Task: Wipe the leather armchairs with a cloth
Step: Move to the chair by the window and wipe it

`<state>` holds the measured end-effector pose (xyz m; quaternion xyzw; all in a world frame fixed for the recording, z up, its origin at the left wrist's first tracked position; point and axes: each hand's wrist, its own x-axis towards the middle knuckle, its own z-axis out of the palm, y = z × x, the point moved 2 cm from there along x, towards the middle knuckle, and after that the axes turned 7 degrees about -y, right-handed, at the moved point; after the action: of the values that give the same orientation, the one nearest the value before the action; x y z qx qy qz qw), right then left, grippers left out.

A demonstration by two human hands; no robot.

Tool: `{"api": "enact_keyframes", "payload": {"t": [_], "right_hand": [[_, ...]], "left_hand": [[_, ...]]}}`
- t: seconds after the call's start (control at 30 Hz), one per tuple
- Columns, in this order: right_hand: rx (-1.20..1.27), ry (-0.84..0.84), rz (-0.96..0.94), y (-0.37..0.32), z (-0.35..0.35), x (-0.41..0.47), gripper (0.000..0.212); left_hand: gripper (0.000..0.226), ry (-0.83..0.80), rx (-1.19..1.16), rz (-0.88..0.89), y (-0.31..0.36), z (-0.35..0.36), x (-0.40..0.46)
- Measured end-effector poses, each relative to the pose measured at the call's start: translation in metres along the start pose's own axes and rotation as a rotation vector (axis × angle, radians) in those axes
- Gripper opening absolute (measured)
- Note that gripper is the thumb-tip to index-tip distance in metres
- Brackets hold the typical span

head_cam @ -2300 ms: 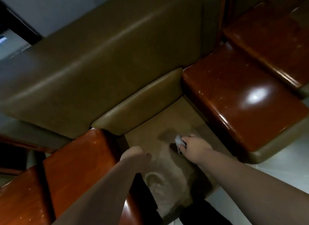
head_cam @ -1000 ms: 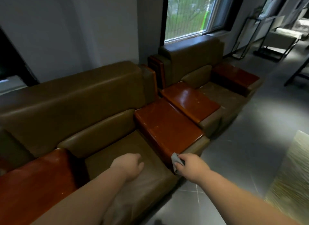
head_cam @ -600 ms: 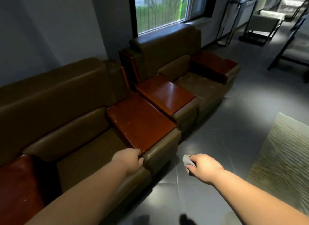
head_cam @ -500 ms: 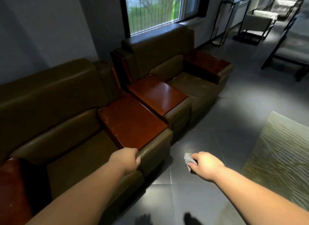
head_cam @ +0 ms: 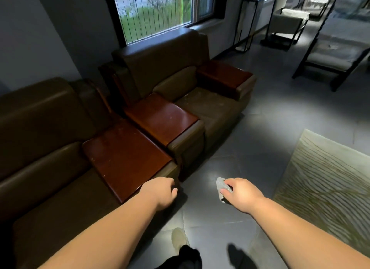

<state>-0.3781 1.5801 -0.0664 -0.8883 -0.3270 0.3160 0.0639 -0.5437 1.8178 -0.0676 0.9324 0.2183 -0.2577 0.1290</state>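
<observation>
Two brown leather armchairs with glossy red-brown wooden armrests stand side by side along the wall. The near armchair [head_cam: 46, 128] fills the left; the far armchair [head_cam: 204, 106] sits under the window with a dusty seat. My right hand [head_cam: 241, 194] grips a small grey cloth [head_cam: 221, 186] above the floor, in front of the gap between the chairs. My left hand [head_cam: 160, 191] hovers with curled fingers and holds nothing, at the front corner of the near chair's right armrest [head_cam: 124, 158].
Grey tiled floor [head_cam: 260, 128] runs in front of the chairs. A pale patterned rug [head_cam: 328, 178] lies at the right. Dark-framed lounge chairs [head_cam: 332, 54] and a metal stand [head_cam: 246, 18] stand at the back right. My shoe [head_cam: 179, 238] is on the floor below.
The view lifted from the near chair's seat and swung right toward the far armchair. My right hand left the seat with the cloth and now hangs over the floor; my left hand followed.
</observation>
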Motion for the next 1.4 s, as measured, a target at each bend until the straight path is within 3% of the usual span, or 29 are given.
{"api": "enact_keyframes", "payload": {"t": [0.47,0.7,0.97,1.4], "right_hand": [[-0.064,-0.032,-0.027,0.040,-0.098,0.134,0.023],[-0.070,-0.023,-0.049,0.047,-0.152,0.222,0.023],[-0.093,-0.031,-0.059,0.056,-0.187,0.289,0.027],[-0.199,-0.147,-0.189,0.117,-0.268,0.437,0.032]], "left_hand": [[0.038,-0.056,0.004,0.031,0.010,-0.067,0.165],[0.043,-0.078,-0.087,0.010,0.006,-0.127,0.249],[0.033,-0.065,-0.182,-0.004,0.007,-0.164,0.306],[0.021,-0.065,-0.328,-0.207,0.055,-0.223,0.414]]}}
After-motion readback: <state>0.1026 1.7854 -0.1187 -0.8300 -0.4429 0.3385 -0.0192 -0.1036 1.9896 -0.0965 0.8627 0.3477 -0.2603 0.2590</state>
